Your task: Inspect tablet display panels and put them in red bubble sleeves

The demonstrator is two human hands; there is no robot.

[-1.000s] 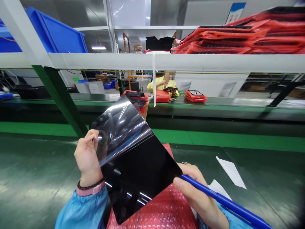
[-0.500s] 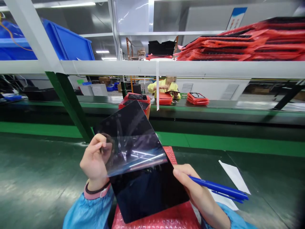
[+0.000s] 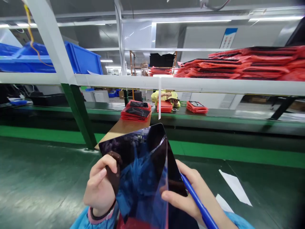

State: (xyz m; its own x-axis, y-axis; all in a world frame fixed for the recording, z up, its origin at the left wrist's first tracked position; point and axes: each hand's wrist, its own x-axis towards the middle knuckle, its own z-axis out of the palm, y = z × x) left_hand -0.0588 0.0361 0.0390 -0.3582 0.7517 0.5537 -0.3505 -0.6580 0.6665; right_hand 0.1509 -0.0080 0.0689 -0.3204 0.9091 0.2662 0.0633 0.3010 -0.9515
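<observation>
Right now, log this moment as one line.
left hand: pinching clear film; right hand: holding glossy black panel, blue pen; right side: white paper on green table

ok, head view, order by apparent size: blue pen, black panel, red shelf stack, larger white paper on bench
1. Black panel
2. Red shelf stack
3. Blue pen, larger white paper: too alike to rank; pen looks nearer, cut off by frame.
</observation>
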